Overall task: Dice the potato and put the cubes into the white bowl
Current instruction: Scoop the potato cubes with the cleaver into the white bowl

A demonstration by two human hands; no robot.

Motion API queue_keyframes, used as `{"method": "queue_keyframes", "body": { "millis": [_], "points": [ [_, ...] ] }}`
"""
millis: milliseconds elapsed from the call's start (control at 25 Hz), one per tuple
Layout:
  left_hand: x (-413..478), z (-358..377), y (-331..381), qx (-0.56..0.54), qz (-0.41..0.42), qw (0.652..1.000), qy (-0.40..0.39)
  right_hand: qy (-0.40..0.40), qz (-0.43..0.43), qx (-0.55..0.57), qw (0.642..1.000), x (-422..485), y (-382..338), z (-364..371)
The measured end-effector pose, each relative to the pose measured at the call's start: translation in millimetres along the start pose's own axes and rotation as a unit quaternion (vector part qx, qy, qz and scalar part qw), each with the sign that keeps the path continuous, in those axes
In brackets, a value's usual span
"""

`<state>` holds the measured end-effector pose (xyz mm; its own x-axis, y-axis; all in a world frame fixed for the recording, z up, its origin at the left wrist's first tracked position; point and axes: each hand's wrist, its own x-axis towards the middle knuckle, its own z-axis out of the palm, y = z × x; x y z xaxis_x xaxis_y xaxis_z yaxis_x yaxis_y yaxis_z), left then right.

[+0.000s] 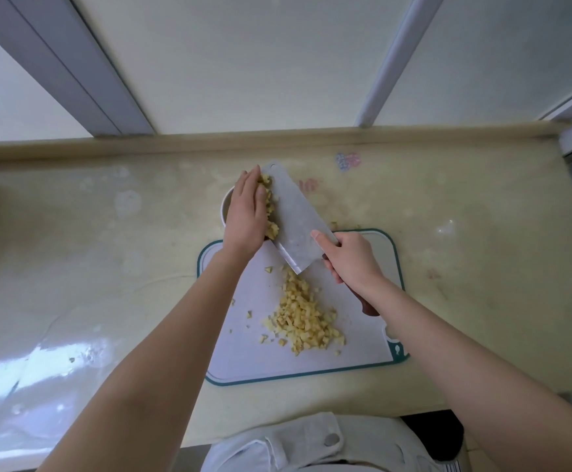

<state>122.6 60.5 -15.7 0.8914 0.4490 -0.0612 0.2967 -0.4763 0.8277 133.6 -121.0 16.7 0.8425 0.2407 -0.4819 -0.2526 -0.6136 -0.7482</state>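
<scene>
The right hand (352, 260) has its grip wrapped round the cleaver (295, 226). The left hand (245, 212), grip flat, presses potato cubes (271, 229) against the blade above the white bowl (225, 207), at eleven o'clock of the cutting board (373, 338), where another pile (303, 321) lies.

bowl (225, 207) behind cutting board (363, 338) (left corner), cubes (306, 318) on board, cleaver (295, 216) between
</scene>
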Motion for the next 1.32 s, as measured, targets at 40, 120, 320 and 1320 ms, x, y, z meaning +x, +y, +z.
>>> {"method": "queue_keyframes", "body": {
  "millis": [40,120,320,1320],
  "points": [
    [1.3,0.4,-0.3,0.000,0.006,1.000,0.004,0.001,-0.002,-0.002,1.000,0.4,0.5,-0.2],
    [2.1,1.3,-1.6,0.001,0.020,1.000,0.005,0.005,-0.001,-0.002,1.000,1.0,1.2,-0.2],
    [-0.6,0.1,0.1,-0.012,0.053,0.998,-0.011,0.023,-0.005,-0.012,1.000,2.1,1.9,0.5],
    [5.1,-1.0,-7.8,0.095,0.173,0.980,-0.005,0.062,-0.001,0.000,0.998,14.8,-6.2,13.9]
  ]
}}
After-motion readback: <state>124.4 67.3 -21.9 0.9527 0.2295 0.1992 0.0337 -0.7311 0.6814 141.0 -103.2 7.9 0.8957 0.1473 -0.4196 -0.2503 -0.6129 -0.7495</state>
